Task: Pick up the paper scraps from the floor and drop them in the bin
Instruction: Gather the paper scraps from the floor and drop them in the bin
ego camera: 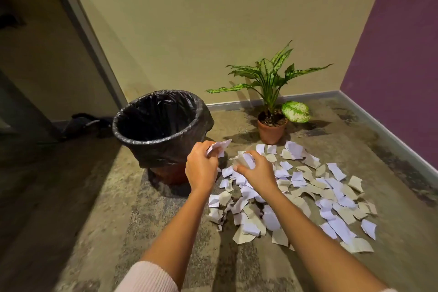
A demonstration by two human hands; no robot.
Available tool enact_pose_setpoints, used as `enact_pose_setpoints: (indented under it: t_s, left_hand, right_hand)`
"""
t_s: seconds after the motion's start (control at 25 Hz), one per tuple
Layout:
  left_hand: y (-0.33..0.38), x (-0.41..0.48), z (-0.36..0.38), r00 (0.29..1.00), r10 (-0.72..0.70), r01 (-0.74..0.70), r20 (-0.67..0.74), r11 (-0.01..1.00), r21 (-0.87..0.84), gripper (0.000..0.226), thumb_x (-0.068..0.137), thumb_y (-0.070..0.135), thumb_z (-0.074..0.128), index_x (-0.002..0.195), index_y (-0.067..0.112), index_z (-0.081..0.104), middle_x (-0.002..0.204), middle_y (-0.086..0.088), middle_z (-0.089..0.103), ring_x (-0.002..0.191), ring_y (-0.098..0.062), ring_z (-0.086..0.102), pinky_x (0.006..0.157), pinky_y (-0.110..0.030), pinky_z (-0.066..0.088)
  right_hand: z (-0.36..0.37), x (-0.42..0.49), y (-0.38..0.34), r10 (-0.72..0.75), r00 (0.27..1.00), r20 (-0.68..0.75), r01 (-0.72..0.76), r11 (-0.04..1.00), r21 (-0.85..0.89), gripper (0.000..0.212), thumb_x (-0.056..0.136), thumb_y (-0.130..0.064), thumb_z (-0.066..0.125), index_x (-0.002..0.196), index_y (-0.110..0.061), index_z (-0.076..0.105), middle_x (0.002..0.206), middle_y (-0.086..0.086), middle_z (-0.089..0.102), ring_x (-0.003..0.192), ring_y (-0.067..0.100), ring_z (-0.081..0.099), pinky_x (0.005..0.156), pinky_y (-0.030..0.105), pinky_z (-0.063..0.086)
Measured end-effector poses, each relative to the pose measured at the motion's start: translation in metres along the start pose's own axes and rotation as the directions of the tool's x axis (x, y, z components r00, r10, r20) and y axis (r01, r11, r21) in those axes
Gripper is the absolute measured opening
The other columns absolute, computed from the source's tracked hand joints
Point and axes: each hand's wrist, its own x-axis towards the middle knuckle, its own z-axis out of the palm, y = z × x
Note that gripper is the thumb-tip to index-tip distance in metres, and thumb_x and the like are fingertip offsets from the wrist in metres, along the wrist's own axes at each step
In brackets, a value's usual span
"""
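Scraps point(296, 194): torn paper, white and grey-tan, many, loose in a flat overlapping patch on the floor point(166, 220), right of the bin point(151, 142) and in front of the pot point(271, 131).

Handling, by judgement: near weightless, limp, easy to crumple, nothing fragile. Liable to flutter or slip out of a slack hold. Flat ones probably awkward to lift off the rough floor. Best taken by a raised torn edge, or several bunched into a wad.

Heading: none shared. Irregular shapes, long axes every which way. Patch as a whole spread from the bin's foot out to the right.

Left hand point(201, 169): fingers point(201, 149) curled and clamped on a white piece point(220, 146), its free end poking up and to the right. Held just beside the bin's near wall, below the rim, not over the opening.

Right hand point(257, 173): fingers point(254, 158) curled round a crumpled bunch point(243, 161), above the left part of the patch. Near the left hand, apart from it.

Bin: black liner folded over the rim, mouth wide, up and left of both loads. Most of the patch not yet collected.
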Motion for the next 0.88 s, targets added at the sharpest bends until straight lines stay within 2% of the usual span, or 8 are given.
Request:
enact_pose_setpoints:
  t_s: [0.12,0.24,0.36,0.52,0.72,0.88]
  left_hand:
    - [0.001,0.041,-0.029,0.992,0.072,-0.072,-0.103,0.997,0.007,0.013,0.088,0.022,0.062,0.092,0.033,0.069,0.094,0.012,0.063,0.081,-0.013,0.061,0.062,-0.033,0.049]
    - [-0.004,0.083,-0.054,0.978,0.113,-0.106,-0.173,0.993,0.045,0.015,0.089,0.022,0.061,0.096,0.032,0.070,0.097,0.011,0.064,0.082,-0.014,0.062,0.060,-0.032,0.046]
    - [-0.015,0.119,-0.071,0.974,0.072,-0.047,-0.213,0.992,0.120,0.016,0.088,0.022,0.058,0.097,0.031,0.069,0.096,0.008,0.064,0.081,-0.022,0.062,0.060,-0.029,0.036]
    - [-0.031,0.149,-0.085,0.980,0.025,0.022,-0.196,0.971,0.238,0.013,0.090,0.036,0.059,0.096,0.028,0.068,0.096,0.003,0.064,0.082,-0.029,0.062,0.060,-0.031,0.033]
    - [-0.050,0.168,-0.094,0.990,-0.005,0.049,-0.140,0.948,0.314,0.019,0.089,0.039,0.061,0.105,0.032,0.069,0.102,0.004,0.065,0.087,-0.026,0.064,0.063,-0.032,0.042]
    - [-0.058,0.175,-0.096,0.996,-0.036,0.064,-0.081,0.928,0.366,0.029,0.087,0.038,0.066,0.116,0.032,0.066,0.113,0.007,0.065,0.096,-0.022,0.066,0.073,-0.035,0.052]
  right_hand:
    - [0.023,0.024,-0.042,-0.094,0.995,-0.012,0.094,0.995,-0.032,0.039,0.076,-0.044,0.074,0.107,-0.026,0.058,0.103,0.001,0.067,0.099,0.026,0.061,0.074,0.033,0.047]
    - [0.046,0.049,-0.089,-0.218,0.975,-0.039,0.216,0.975,-0.050,0.032,0.077,-0.044,0.072,0.100,-0.030,0.056,0.096,-0.005,0.064,0.092,0.021,0.060,0.074,0.036,0.052]
    - [0.069,0.074,-0.128,-0.334,0.942,-0.039,0.330,0.940,-0.087,0.030,0.077,-0.038,0.074,0.099,-0.027,0.056,0.097,-0.004,0.065,0.089,0.021,0.060,0.071,0.037,0.052]
    - [0.095,0.101,-0.161,-0.420,0.907,0.046,0.420,0.883,-0.209,0.029,0.080,-0.034,0.070,0.104,-0.025,0.056,0.105,0.000,0.065,0.095,0.024,0.060,0.072,0.037,0.051]
    - [0.117,0.124,-0.178,-0.370,0.917,0.152,0.400,0.855,-0.330,0.036,0.084,-0.031,0.067,0.115,-0.020,0.053,0.116,0.007,0.059,0.106,0.030,0.058,0.082,0.039,0.049]
    - [0.124,0.132,-0.178,-0.294,0.932,0.212,0.353,0.869,-0.347,0.048,0.083,-0.028,0.071,0.124,-0.020,0.048,0.125,0.007,0.050,0.109,0.028,0.057,0.086,0.038,0.047]
